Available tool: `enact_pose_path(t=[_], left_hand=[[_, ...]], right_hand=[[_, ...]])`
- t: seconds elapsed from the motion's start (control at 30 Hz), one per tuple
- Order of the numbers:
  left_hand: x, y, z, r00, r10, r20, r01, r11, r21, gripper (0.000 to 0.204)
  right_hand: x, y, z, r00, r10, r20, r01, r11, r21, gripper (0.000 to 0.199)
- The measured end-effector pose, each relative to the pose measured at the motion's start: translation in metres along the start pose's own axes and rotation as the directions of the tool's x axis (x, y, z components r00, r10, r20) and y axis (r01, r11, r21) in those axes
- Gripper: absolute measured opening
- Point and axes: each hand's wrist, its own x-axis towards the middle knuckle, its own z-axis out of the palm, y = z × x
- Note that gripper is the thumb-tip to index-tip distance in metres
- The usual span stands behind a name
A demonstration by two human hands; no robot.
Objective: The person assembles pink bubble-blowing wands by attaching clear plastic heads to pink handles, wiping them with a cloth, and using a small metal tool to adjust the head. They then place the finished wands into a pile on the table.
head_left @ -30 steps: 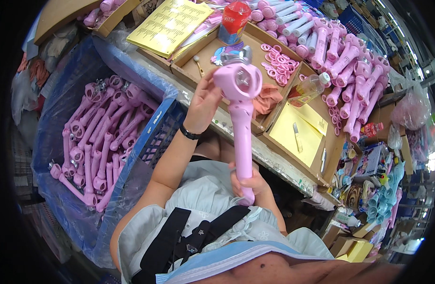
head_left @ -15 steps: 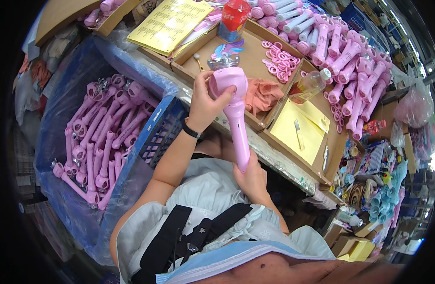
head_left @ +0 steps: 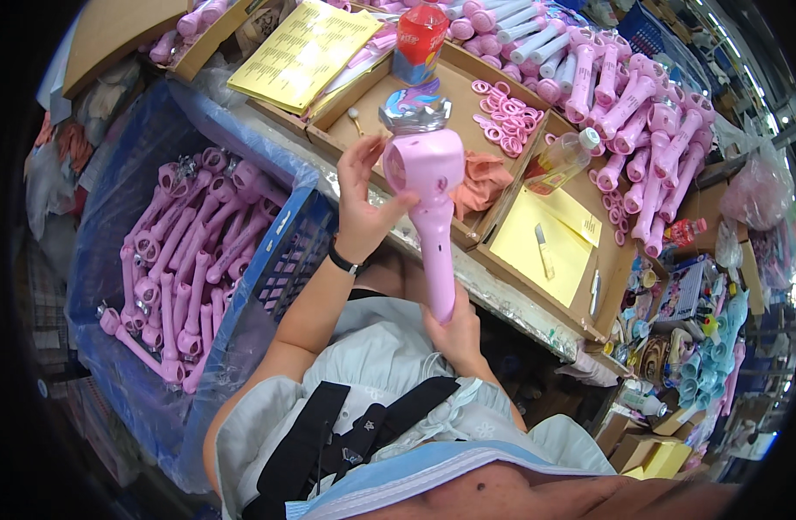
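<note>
A pink toy wand [head_left: 436, 221] stands nearly upright in front of me, a round opening in its bulbous head. On top sit a silver crown [head_left: 422, 118] and a blue and purple wing-shaped ornament [head_left: 411, 98]. My right hand [head_left: 454, 333] is closed round the lower end of its handle. Beside the head, my left hand [head_left: 368, 212] is open, fingers raised and apart, the thumb at the side of the wand. Many similar pink wands [head_left: 190, 234] lie in a plastic-lined blue basket [head_left: 281, 251] at left.
A cardboard tray [head_left: 450, 74] on the table holds pink rings [head_left: 511, 121], an orange cloth [head_left: 482, 180], and a bottle with a red label [head_left: 420, 43]. In the right tray are yellow paper [head_left: 537, 238], a knife [head_left: 545, 251] and a clear bottle [head_left: 558, 163]. Pink wand parts [head_left: 636, 117] pile up behind.
My left hand has loosened from the wand's head, its fingers spreading. The wand has turned slightly, bringing the head's opening more into view. My right hand keeps its hold on the handle.
</note>
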Motion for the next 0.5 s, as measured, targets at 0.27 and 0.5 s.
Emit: enact_pose_path(t=[0.27,0.5], left_hand=[[-0.030,0.011,-0.004,0.778,-0.358,0.516,0.565,0.758,-0.325,0.111],[0.006,0.022,-0.048,0.842,-0.420,0.339,0.510,0.825,-0.243,0.083]], right_hand=[[0.027,-0.012,-0.002,0.937,-0.233,0.261,0.180,0.960,0.214,0.045],[0.129,-0.024,-0.053,0.877,-0.478,-0.040,0.465,0.868,-0.175,0.018]])
